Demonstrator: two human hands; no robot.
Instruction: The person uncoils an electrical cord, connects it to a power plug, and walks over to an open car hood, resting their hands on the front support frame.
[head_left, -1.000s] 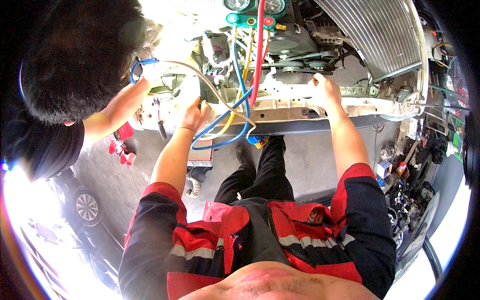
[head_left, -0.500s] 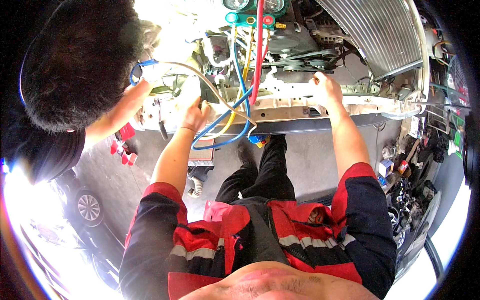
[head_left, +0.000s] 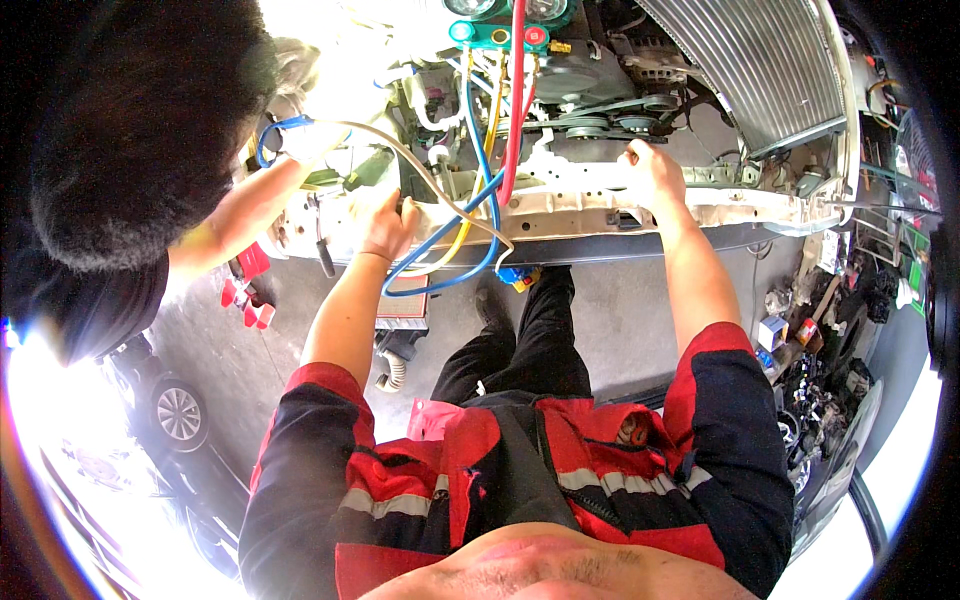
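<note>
Both my hands rest on the pale front crossmember (head_left: pixel 560 213) of a car with an opened engine bay. My left hand (head_left: pixel 383 222) is closed over it at the left, its fingertips partly lost in glare. My right hand (head_left: pixel 655 178) grips the same beam farther right, fingers curled over the upper edge. Between them hang a blue hose (head_left: pixel 440 238), a yellow hose (head_left: pixel 462 240) and a red hose (head_left: pixel 517 110). The hoses run from a teal manifold gauge set (head_left: pixel 500 38) at the top. A beige cable (head_left: pixel 420 170) passes beside my left hand.
At left a co-worker's head (head_left: pixel 150 130) and bare forearm (head_left: pixel 235 215) lean over the bay. Pulleys with a belt (head_left: pixel 600 127) sit beyond the beam. A radiator-like finned panel (head_left: pixel 755 75) stands at upper right. Loose parts (head_left: pixel 815 400) crowd the right side; a dark car (head_left: pixel 180 415) is at left.
The co-worker's head has shifted a little to the left and down. My two hands stay in place on the crossmember.
</note>
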